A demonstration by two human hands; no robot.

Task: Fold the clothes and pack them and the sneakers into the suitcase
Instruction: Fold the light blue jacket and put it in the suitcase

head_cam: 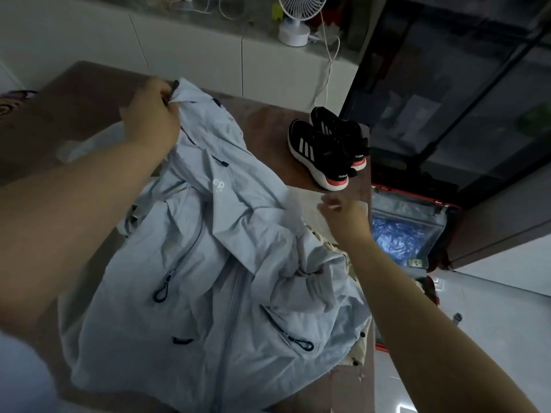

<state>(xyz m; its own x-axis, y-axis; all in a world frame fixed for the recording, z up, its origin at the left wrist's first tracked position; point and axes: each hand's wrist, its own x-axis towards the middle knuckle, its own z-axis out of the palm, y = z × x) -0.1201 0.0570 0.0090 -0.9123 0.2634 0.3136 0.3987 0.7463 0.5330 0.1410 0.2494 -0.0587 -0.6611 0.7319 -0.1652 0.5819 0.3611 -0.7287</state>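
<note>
A pale blue jacket [214, 263] lies crumpled over the brown table [268, 120], its front zip and dark pull cords facing up. My left hand [150, 114] pinches the jacket's far edge near the hood and lifts it. My right hand [343, 211] hovers with fingers spread just past the jacket's right side, holding nothing. A pair of black sneakers [328, 147] with white stripes and red heels stands at the table's far right corner. The open red suitcase [417, 231] lies on the floor to the right, a blue bag inside it.
A cream garment [356, 350] peeks out under the jacket's right edge. A white desk fan [295, 19] with its cable stands on the white cabinet behind. A dark glass cabinet [462, 99] fills the upper right. A patterned cloth [12, 105] lies far left.
</note>
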